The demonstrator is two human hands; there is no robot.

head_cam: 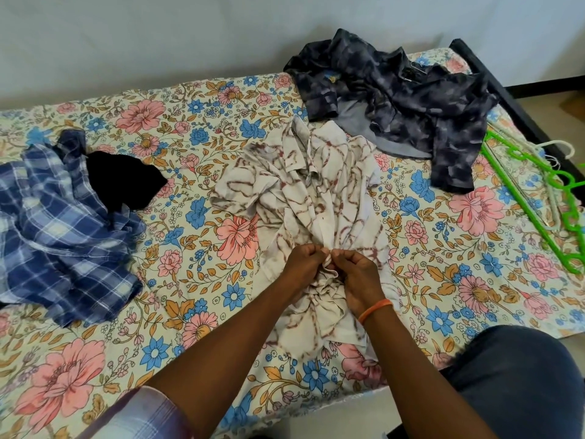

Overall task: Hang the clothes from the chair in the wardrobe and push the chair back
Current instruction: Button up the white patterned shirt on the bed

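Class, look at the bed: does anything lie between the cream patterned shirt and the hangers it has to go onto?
Nothing visible lies between them. Both hands, left and right, pinch the cream patterned shirt at its front edge. Between it and the green hanger at the bed's right edge is only bare floral bedsheet; the dark camouflage shirt lies farther back.

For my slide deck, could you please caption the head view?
Both hands, left hand and right hand, pinch a cream patterned shirt on a floral bedsheet.

Soft even daylight, faint shadows, sharp center, wide-angle edge bending, no glare.
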